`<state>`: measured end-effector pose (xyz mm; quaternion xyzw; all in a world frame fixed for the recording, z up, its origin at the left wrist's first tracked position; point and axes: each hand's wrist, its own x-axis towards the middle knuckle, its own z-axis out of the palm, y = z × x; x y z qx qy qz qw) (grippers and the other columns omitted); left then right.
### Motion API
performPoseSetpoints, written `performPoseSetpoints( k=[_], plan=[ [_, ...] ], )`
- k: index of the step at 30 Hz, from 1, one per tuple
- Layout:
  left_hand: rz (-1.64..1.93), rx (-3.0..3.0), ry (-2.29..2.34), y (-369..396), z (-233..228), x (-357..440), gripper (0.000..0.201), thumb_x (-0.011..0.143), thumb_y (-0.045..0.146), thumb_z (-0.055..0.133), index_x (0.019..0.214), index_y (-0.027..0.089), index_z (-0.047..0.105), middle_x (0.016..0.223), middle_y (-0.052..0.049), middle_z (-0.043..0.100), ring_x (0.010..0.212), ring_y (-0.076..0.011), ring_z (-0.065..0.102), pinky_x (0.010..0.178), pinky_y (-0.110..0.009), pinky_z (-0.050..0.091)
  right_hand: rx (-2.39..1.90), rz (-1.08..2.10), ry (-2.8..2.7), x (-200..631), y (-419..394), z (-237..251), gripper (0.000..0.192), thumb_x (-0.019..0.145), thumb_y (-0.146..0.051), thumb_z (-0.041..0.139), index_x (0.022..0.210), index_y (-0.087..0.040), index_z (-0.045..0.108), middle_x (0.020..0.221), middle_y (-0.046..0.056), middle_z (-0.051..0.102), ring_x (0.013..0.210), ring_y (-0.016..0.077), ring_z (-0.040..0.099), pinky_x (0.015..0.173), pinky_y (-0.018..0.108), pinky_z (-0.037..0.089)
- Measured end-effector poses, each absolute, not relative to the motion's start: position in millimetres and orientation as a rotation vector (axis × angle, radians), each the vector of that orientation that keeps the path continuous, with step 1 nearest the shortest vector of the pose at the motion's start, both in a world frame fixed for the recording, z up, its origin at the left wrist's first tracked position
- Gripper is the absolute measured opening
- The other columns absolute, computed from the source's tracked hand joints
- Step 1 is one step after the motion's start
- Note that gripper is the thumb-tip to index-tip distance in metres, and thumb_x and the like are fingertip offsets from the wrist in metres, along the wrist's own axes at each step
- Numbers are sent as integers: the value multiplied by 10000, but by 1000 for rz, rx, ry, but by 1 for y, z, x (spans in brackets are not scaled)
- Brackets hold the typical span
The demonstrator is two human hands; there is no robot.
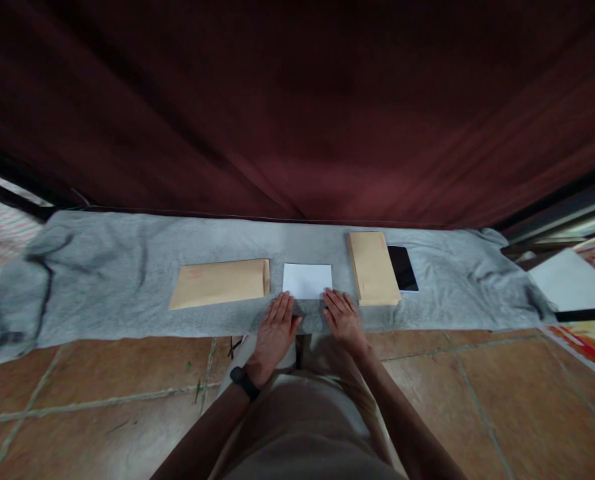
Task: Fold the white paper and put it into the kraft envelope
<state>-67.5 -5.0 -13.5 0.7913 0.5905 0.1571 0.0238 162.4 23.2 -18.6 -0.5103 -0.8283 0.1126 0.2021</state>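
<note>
A white sheet of paper point(307, 280) lies on a grey cloth point(117, 273) spread over the floor. My left hand point(276, 327) rests flat on the cloth just below the sheet's left corner, fingers apart, holding nothing. My right hand point(341, 317) lies flat too, its fingertips touching the sheet's lower right edge. A brown envelope point(221, 283) lies to the left of the sheet, flap to the right. A stack of brown envelopes point(373, 267) lies to the right, next to a dark phone point(403, 268).
A dark red curtain point(297, 113) hangs behind the cloth. Brown floor tiles point(102, 387) run in front. Papers and a white sheet point(570, 280) lie at the far right. My knees point(302, 413) sit between my arms.
</note>
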Motion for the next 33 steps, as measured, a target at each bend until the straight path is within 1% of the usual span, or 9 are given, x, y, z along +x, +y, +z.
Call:
performPoseSetpoints(
  k=[4,7,14,17,21,26,29,33],
  plan=[
    [466,2468,1810,0,-13,-57,562,1051,379,375,1478,28,477,1552,-220,474,1495,-302,387,1220,-475,374,-1433,290,-2290,163,22,-19,468,1067,-278,403,1521,-191,477,1543,93,520,1446,245,463,1243,490,294],
    [431,2490,1741,16,-11,-43,538,1050,339,370,1474,29,484,1561,-211,468,1495,-294,389,1222,-466,370,-1443,274,-2279,161,22,-21,461,1063,-274,416,1509,-190,494,1528,91,538,1438,247,475,1241,490,304],
    [441,2627,1425,75,-11,-19,454,1044,246,343,1433,145,555,1552,-102,514,1482,-248,410,1218,-467,358,-1459,227,-2214,156,24,-26,435,1043,-221,420,1456,-195,556,1469,99,597,1386,241,531,1232,490,330],
    [449,2649,1374,96,-13,-10,451,1044,244,343,1429,162,561,1536,-95,534,1473,-229,422,1216,-460,354,-1459,219,-2183,154,23,-27,439,1035,-199,420,1453,-180,554,1447,110,615,1367,242,549,1223,490,345],
    [432,2644,1361,111,-15,-2,458,1043,251,339,1425,143,566,1538,-104,530,1466,-219,434,1214,-438,361,-1470,216,-2170,153,23,-25,445,1025,-185,426,1451,-171,554,1426,121,630,1359,244,555,1219,489,351],
    [453,2645,1341,102,-17,-12,478,1041,256,334,1456,112,522,1538,-145,520,1467,-208,436,1214,-438,365,-1471,218,-2175,152,23,-25,468,1027,-186,402,1478,-185,529,1442,116,617,1364,237,551,1221,483,350],
    [459,2630,1359,77,-17,-31,483,1043,283,351,1471,117,503,1544,-155,510,1460,-221,447,1211,-454,374,-1462,212,-2173,154,22,-27,457,1036,-198,397,1471,-196,538,1445,106,617,1364,233,551,1222,481,346],
    [479,2594,1505,35,-15,-62,496,1052,334,364,1489,134,483,1550,-156,502,1465,-249,442,1201,-481,398,-1459,221,-2153,155,24,-29,433,1045,-218,405,1450,-194,558,1436,108,625,1370,251,545,1226,512,328]
  ],
)
